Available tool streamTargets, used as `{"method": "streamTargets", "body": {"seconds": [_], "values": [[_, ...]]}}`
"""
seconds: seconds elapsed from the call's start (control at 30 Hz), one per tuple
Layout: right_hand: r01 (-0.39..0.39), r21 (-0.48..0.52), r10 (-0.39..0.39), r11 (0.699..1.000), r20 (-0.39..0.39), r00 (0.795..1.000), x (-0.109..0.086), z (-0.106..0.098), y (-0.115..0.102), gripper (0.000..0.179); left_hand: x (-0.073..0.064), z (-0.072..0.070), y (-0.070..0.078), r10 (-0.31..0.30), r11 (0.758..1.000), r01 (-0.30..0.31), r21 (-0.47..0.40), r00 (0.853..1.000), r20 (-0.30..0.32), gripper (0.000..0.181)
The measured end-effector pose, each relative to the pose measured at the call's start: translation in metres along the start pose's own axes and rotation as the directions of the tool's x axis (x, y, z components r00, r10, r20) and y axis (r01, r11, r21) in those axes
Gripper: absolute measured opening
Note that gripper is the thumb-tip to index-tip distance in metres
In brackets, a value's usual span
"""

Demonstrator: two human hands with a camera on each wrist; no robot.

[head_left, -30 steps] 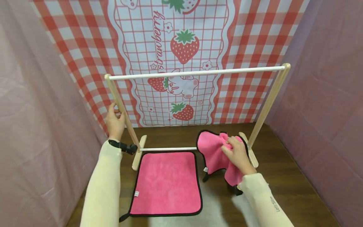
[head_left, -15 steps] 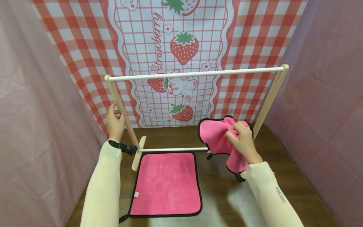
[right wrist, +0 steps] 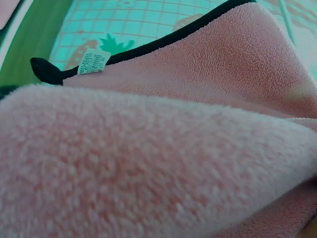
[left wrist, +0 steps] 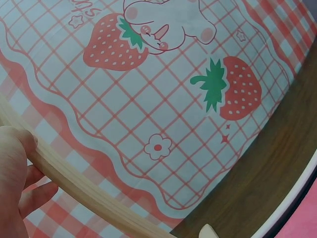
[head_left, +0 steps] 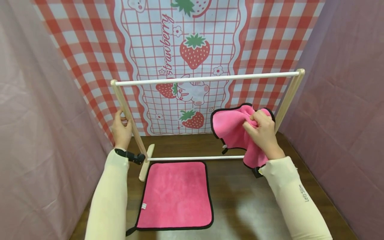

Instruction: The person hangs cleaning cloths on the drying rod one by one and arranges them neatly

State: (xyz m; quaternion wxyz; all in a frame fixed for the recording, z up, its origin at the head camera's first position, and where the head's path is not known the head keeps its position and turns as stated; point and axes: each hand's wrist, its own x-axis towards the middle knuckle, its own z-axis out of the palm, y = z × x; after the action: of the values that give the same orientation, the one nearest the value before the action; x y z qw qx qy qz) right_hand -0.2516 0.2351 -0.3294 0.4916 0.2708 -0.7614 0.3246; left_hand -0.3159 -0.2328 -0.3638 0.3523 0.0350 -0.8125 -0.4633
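Note:
My right hand (head_left: 264,130) grips a bunched pink towel (head_left: 229,125) with black edging, in front of the right side of a drying rack, below its white top bar (head_left: 207,79). In the right wrist view the towel's folds (right wrist: 124,163) fill most of the frame and hide the fingers; a white label (right wrist: 93,60) shows at its edge. My left hand (head_left: 122,130) holds the rack's left wooden post (head_left: 127,110) between thumb and fingers, as the left wrist view also shows. A second pink towel (head_left: 177,196) lies flat at the rack's foot, its black loop at the near left corner.
The rack has a white lower bar (head_left: 192,158) and a wooden left foot (head_left: 147,163) on a dark wood-look surface (head_left: 177,145). Behind hangs a strawberry-print cloth (head_left: 195,50). Pink curtains (head_left: 339,100) close off both sides.
My right hand has lifted the bunched towel upward and slightly right, from near the lower bar towards the top bar. The left hand stays on the post, and the flat towel lies still.

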Motion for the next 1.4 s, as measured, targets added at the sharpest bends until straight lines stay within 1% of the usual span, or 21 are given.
{"method": "streamTargets", "body": {"seconds": [0.17, 0.3, 0.47, 0.67, 0.93, 1.17, 1.3, 1.4], "values": [[0.026, 0.001, -0.026, 1.0, -0.035, 0.999, 0.02, -0.005, -0.002, 0.02, 0.0, 0.0, 0.002, 0.004, 1.0, -0.004, -0.001, 1.0, 0.001, 0.049], [0.044, -0.002, -0.044, 0.999, -0.071, 0.996, 0.037, -0.007, -0.005, 0.022, -0.001, -0.001, 0.002, -0.004, 1.0, 0.004, -0.001, 1.0, 0.003, 0.049], [0.06, -0.019, -0.062, 0.998, -0.098, 0.993, 0.058, -0.011, -0.008, 0.023, -0.003, -0.001, 0.002, -0.01, 1.0, 0.01, 0.001, 1.0, 0.004, 0.048], [0.054, -0.035, -0.058, 0.998, -0.123, 0.991, 0.082, -0.014, -0.012, 0.023, -0.005, -0.002, 0.003, -0.033, 0.999, 0.033, -0.002, 0.999, 0.005, 0.048], [0.079, -0.04, -0.084, 0.996, -0.173, 0.981, 0.118, -0.019, -0.015, 0.029, -0.005, -0.002, 0.005, -0.038, 0.999, 0.038, 0.002, 0.999, 0.0, 0.049], [0.062, -0.055, -0.071, 0.997, -0.194, 0.978, 0.15, -0.022, -0.019, 0.026, -0.005, -0.001, 0.006, -0.027, 1.0, 0.027, 0.008, 1.0, 0.001, 0.049], [0.039, -0.076, -0.054, 0.996, -0.205, 0.977, 0.168, -0.024, -0.02, 0.024, -0.005, -0.001, 0.006, -0.028, 1.0, 0.028, 0.008, 1.0, 0.008, 0.049], [0.004, -0.095, -0.024, 0.995, -0.206, 0.978, 0.179, -0.023, -0.019, 0.025, -0.005, -0.001, 0.007, -0.032, 0.999, 0.032, 0.007, 0.999, 0.011, 0.049]]}}
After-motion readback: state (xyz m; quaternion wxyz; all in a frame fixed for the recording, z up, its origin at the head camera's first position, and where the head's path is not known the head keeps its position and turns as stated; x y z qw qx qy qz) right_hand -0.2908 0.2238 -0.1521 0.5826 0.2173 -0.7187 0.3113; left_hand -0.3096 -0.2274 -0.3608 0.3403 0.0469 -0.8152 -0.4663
